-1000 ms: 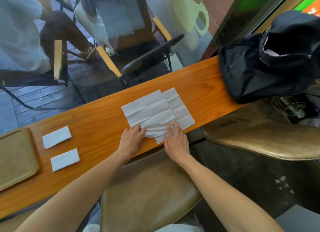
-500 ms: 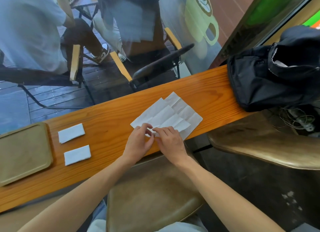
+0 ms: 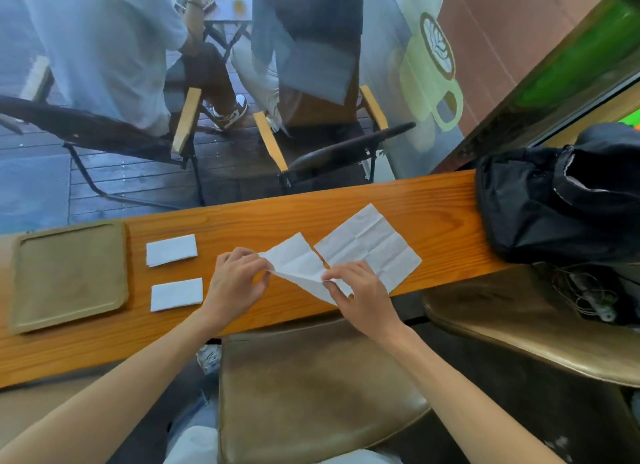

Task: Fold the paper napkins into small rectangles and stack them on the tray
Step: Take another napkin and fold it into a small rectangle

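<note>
While both my hands [image 3: 239, 280] [image 3: 360, 290] pinch napkin three [image 3: 298, 266], two folded rectangles [image 3: 171, 250] [image 3: 176, 294] sit beside the tray [image 3: 69, 276], unstacked, another sheet [image 3: 370, 245] waiting.

Single head cam, wide-angle, looking forward and steeply down over a wooden counter [image 3: 433, 200] that runs diagonally across mid-frame, its right end higher. Both forearms enter from the bottom edge, so left hand [image 3: 235, 283] and right hand [image 3: 360, 290] sit close, near centre. Strong barrel distortion at the edges. Stool seat [image 3: 311, 394] fills the bottom, right under the lens. Upper half looks through a window [image 3: 398, 30] down onto an outdoor deck with chairs. No second view, so no overlap to report
</note>
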